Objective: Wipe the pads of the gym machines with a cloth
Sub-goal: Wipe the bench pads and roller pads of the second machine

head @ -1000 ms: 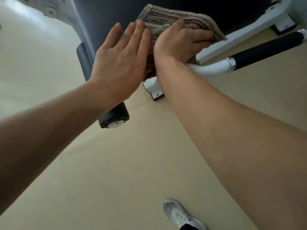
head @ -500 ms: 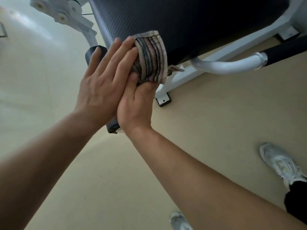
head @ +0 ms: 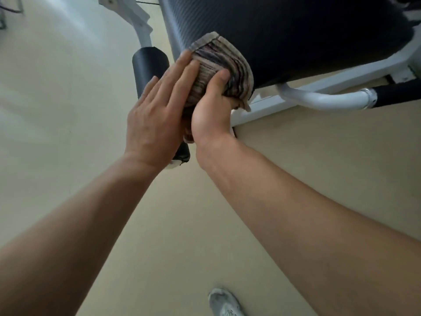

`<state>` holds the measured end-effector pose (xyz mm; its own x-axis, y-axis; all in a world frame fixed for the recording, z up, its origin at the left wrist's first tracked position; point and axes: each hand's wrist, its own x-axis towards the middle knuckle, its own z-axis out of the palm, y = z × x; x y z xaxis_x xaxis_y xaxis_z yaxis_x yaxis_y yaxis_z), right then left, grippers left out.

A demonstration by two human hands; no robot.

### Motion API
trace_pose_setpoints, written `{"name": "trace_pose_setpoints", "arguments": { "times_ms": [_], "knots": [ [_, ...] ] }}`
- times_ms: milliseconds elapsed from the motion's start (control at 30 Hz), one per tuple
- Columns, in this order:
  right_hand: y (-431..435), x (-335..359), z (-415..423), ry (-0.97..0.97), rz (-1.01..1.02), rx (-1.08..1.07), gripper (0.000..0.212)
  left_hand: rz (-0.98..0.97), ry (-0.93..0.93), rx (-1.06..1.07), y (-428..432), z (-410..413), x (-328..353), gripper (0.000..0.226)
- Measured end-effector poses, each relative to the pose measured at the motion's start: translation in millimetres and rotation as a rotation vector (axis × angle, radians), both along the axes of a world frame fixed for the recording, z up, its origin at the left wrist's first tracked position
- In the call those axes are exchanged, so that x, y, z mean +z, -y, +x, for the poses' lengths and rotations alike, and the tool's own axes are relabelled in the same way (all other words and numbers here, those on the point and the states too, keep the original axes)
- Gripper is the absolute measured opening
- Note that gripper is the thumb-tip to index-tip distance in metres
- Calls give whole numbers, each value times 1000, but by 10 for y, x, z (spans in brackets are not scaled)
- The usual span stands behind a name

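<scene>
Now one striped cloth [head: 218, 71] wraps the left edge of one dark pad [head: 296, 30], gripped by the right hand [head: 211, 112] with its thumb curled over it, while the left hand [head: 157, 117] lies flat, fingers straight, against the cloth's side. One black roller [head: 149, 67] stands just beside the pad, and one shoe [head: 224, 303] shows on the floor [head: 68, 110]. Half a second ago two shoes showed; both hands meet the cloth as before.
</scene>
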<state>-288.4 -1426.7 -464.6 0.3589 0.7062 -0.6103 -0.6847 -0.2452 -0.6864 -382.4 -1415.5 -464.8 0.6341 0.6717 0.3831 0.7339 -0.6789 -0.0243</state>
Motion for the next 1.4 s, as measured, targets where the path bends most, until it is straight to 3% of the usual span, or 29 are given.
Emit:
{"name": "trace_pose_setpoints", "arguments": {
  "times_ms": [67,167,267,467,533,667,767,800,867,967,1100,1167,1233,1333,1400],
  "knots": [
    [85,40,66,4,-34,98,90,-116,157,229,101,-20,-30,51],
    [287,195,311,69,-111,235,43,-320,447,519,232,95,-15,31],
    [525,322,530,368,-100,303,11,-513,802,833,364,275,4,14],
    [437,628,1115,1367,245,363,16,-694,1302,1198,483,755,-16,28],
    [269,579,1204,1538,314,407,23,-752,1518,1315,491,807,-20,33],
    [129,472,1185,1781,470,494,54,-874,1880,1463,541,870,-16,22],
    [160,397,1123,2079,449,468,36,-978,2168,1361,488,1021,37,14],
    [169,376,1112,2099,402,451,28,-1019,2232,1294,446,1082,60,8],
    [171,356,1113,2017,266,460,20,-1091,2366,1153,391,1191,116,24],
    [165,332,1195,1813,95,541,26,-1225,2529,949,408,1356,218,41],
    [156,278,1474,1841,-3,564,22,-1509,2655,647,416,1552,231,68],
    [115,279,1579,1802,-65,596,22,-1546,2682,592,360,1535,225,79],
    [93,313,1562,1756,12,643,18,-1487,2708,636,308,1491,236,81],
    [100,449,1270,1688,303,691,8,-1351,2750,655,294,1412,274,80],
    [92,517,1016,1653,453,758,14,-1273,2717,704,323,1369,305,71]
  ]
}}
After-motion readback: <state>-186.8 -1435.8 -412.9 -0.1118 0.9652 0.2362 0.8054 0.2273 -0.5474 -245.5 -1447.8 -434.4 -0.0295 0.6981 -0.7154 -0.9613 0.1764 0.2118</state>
